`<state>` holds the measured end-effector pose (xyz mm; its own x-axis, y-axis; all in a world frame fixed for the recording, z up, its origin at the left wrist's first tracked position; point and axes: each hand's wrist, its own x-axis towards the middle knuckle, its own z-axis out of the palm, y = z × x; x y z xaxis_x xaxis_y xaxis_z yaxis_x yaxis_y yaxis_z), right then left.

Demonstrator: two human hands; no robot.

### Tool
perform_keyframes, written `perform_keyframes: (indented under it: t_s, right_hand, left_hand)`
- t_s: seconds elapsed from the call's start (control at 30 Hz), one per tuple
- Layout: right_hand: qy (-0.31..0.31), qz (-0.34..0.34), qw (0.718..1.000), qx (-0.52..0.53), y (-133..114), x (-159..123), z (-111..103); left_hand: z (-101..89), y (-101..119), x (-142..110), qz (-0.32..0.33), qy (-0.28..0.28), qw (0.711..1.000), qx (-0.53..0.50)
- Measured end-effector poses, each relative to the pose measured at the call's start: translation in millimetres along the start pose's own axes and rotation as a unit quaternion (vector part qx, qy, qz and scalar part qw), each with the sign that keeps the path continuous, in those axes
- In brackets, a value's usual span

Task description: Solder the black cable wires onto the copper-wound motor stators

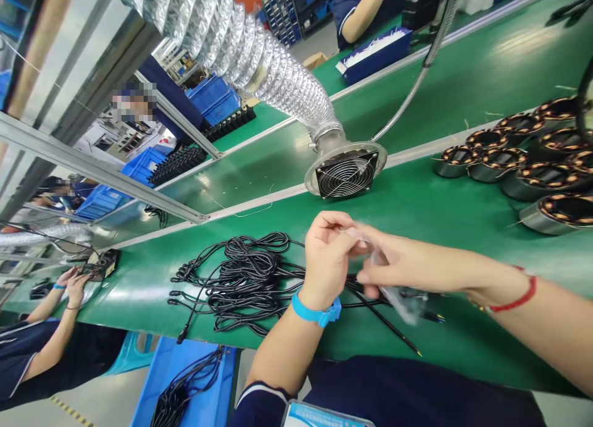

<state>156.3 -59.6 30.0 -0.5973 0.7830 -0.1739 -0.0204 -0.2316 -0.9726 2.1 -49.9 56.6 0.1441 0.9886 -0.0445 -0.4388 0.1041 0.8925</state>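
My left hand [324, 263], with a blue wristband, is closed, its thumb and fingertips pinching the upper edge of a clear plastic bag [404, 304]. From the right, my right hand [403, 260], with a red bracelet, meets it and has its fingers closed on the same bag, which hangs limp and slightly blurred below. Beneath and beside both hands lies a pile of coiled black cables [248, 275] on the green bench [278, 220]. Some cable ends with bared wires stick out at the right, partly hidden behind the bag.
A round fume hood with a fan grille [346, 177] hangs beyond my hands from a silver duct [273, 62]. Several wound motor stators [551, 211] stand at the right. More cables lie in a blue bin [222, 384] below the bench edge. A co-worker's hands [74, 285] work at far left.
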Motion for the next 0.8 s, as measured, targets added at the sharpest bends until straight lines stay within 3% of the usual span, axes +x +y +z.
perform_keyframes:
  t_s: [0.07,0.1,0.17,0.23,0.27,0.37,0.47,0.53,0.7,0.8]
  right_hand:
    - [-0.017,0.032,0.999,0.003,1.0,-5.2,3.0]
    - [0.021,0.022,0.999,0.028,0.9,-7.2,1.5]
    - [0.155,-0.034,0.983,0.091,-0.3,-8.3,-4.9]
    - [0.28,-0.106,0.942,0.15,-2.5,-5.0,-10.5]
    - [0.314,-0.132,0.924,0.171,-3.7,-2.2,-11.3]
    - [0.308,-0.15,0.915,0.212,-5.8,6.3,-4.3]
    - [0.287,-0.129,0.92,0.234,-1.6,9.5,9.8]
    - [0.314,-0.122,0.919,0.202,5.7,9.3,18.1]
    - [0.427,-0.13,0.895,-0.003,27.2,9.9,29.2]
    - [0.342,-0.083,0.935,-0.04,30.3,3.1,26.1]
  left_hand:
    - [-6.3,3.1,1.9,0.036,0.039,0.999,-0.002]
    - [-10.1,2.8,2.3,0.047,0.062,0.997,-0.002]
    - [-15.8,-4.0,0.9,0.03,0.091,0.995,-0.003]
    - [-15.8,-19.1,-4.3,-0.046,0.081,0.996,-0.013]
    - [-13.5,-28.7,-8.0,-0.095,0.066,0.993,-0.024]
    - [-3.3,-56.0,-19.3,-0.205,0.04,0.976,-0.062]
    - [0.7,-67.0,-24.7,-0.25,0.025,0.966,-0.058]
    - [-1.6,-64.4,-24.4,-0.258,0.006,0.965,-0.039]
    - [-6.1,-53.7,-27.1,-0.172,-0.02,0.985,0.001]
    - [-6.3,-52.5,-32.8,-0.105,-0.085,0.986,0.096]
